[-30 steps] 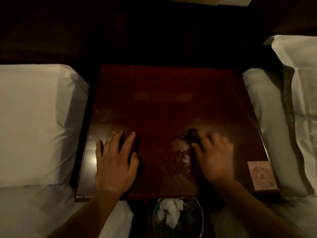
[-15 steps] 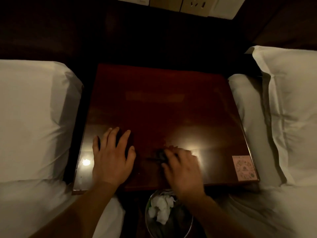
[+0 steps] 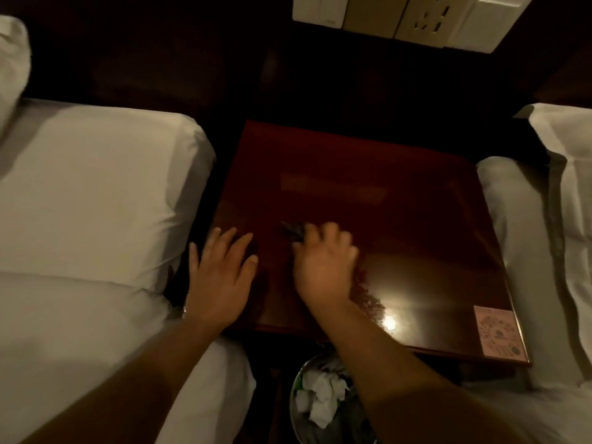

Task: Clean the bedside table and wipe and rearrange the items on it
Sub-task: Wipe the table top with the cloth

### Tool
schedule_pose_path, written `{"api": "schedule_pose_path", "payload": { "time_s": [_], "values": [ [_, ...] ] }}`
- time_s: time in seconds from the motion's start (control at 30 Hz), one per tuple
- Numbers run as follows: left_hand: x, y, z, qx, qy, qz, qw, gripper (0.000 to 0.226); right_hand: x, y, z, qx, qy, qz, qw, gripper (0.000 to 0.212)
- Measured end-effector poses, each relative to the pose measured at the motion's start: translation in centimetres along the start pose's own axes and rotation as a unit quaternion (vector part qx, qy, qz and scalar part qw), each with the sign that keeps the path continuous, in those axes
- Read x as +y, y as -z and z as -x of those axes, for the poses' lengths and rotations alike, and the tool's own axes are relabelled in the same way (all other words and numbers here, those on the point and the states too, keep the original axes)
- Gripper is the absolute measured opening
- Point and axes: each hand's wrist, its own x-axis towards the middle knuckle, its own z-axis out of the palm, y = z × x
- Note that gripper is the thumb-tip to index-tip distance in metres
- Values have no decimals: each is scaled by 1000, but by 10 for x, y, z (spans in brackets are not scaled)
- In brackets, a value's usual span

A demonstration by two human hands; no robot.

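The table (image 3: 400, 193) stood between the left bed (image 3: 96, 203) and the right bed (image 3: 512, 251). The left hand (image 3: 221, 280) lay flat on its near-left corner, fingers spread, pointing far, holding nothing. The blurred right hand (image 3: 323, 267) curled over a dark cloth (image 3: 293, 230) near mid-table. The cloth poked out far-left of the fingers, its long axis unclear. 1 pink card (image 3: 498, 331) lay at the near-right corner.

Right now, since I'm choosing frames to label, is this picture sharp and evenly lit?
Head view: dim overall, with the background nearly black; the right hand and its dark cloth are motion-blurred, the left hand is sharp; a bright glare spot sits on the table near its front edge.
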Motion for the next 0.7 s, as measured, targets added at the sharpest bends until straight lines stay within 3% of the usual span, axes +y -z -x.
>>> {"api": "schedule_pose_path", "payload": {
  "time_s": [0.1,0.17,0.2,0.27,0.33,0.4,0.57,0.7],
  "values": [
    [-13,12,18,-9,58,110,992,62,-63,-13,34,-37,195,-61,978,40],
    [-14,13,28,2,90,171,981,54,-52,-13,33,-48,321,-61,944,45],
    [-12,11,30,4,97,176,980,54,-34,-12,21,-37,337,-40,940,44],
    [-13,7,33,-1,91,156,984,55,10,-8,-12,-23,244,20,969,43],
    [-14,5,34,-3,71,126,989,55,42,0,-38,-17,67,42,997,45],
    [-16,7,35,-7,65,123,990,54,31,1,-35,-4,6,51,999,46],
    [-22,28,46,-7,85,169,982,53,-42,-8,56,-38,211,-10,977,44],
    [-26,40,61,-4,115,174,978,50,-42,0,65,-46,261,-24,964,43]
  ]
}}
